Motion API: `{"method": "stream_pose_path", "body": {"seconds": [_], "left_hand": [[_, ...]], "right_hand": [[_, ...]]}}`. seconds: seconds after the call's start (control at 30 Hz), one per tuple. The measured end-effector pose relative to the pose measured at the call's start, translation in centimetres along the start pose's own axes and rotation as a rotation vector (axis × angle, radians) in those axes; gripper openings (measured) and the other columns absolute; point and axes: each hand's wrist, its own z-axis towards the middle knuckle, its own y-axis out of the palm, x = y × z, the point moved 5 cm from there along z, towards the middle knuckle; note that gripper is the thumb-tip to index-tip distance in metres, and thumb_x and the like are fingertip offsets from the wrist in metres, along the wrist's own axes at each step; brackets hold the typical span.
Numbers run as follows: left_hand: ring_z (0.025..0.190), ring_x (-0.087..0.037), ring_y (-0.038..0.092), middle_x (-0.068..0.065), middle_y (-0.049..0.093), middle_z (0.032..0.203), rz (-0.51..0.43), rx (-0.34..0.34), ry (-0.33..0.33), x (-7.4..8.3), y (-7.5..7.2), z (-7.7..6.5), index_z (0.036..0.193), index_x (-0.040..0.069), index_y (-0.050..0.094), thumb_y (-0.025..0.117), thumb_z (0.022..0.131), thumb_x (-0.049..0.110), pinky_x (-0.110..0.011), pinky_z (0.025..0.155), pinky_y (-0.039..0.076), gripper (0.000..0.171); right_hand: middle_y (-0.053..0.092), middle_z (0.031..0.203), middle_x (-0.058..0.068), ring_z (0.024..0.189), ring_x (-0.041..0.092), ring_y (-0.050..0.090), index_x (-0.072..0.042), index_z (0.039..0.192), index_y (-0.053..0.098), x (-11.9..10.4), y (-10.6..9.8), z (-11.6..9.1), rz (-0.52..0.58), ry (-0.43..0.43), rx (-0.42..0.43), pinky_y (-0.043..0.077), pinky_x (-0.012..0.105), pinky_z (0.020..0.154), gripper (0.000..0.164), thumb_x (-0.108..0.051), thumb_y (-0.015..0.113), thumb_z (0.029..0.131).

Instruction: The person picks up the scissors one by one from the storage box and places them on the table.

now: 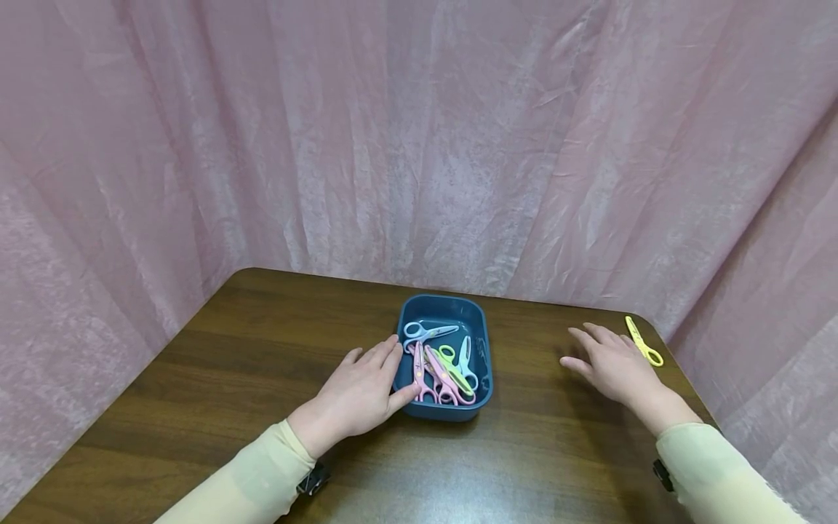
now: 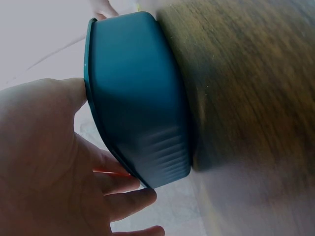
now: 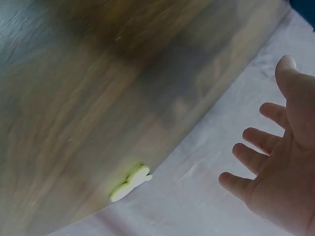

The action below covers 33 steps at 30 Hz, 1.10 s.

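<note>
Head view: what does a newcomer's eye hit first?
Probably the dark blue bin near mid-table, holding pink, light blue and lime-green scissors, with the left hand touching its left rim. Next, the lone yellow scissors at the table's far right corner, beside the right hand. Behind everything hangs a pink curtain.

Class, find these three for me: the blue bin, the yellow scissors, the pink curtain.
Blue bin (image 2: pixel 138 91), left wrist view: its outer wall.
Yellow scissors (image 1: pixel 639 341), head view: mid-length, beside the finger loops.
Pink curtain (image 1: pixel 419 145), head view: its middle.
</note>
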Motion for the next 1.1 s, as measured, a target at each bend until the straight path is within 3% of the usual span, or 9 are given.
{"method": "stream_pose_path", "body": {"seconds": [0.6,1.1], "left_hand": [[0.159,-0.036,0.041,-0.021,0.038,0.175,0.003,0.002,0.005,0.0,0.0,-0.1,0.166,-0.003,0.045,0.048,0.111,0.069,-0.067,0.124,0.034,0.09],[0.159,-0.037,0.041,-0.021,0.038,0.175,-0.009,-0.005,0.004,0.0,0.0,0.0,0.166,-0.003,0.045,0.048,0.111,0.069,-0.068,0.124,0.034,0.091]], "right_hand": [[0.056,0.16,0.026,0.149,0.049,0.05,-0.004,0.158,0.058,-6.9,-1.6,1.0,-0.021,-0.115,0.04,0.035,0.073,0.12,0.068,-0.046,0.072,0.107],[0.057,0.16,0.022,0.149,0.047,0.052,-0.006,0.159,0.059,-10.8,-1.8,1.5,0.014,-0.2,0.059,0.035,0.069,0.123,0.069,-0.047,0.073,0.106]]}}
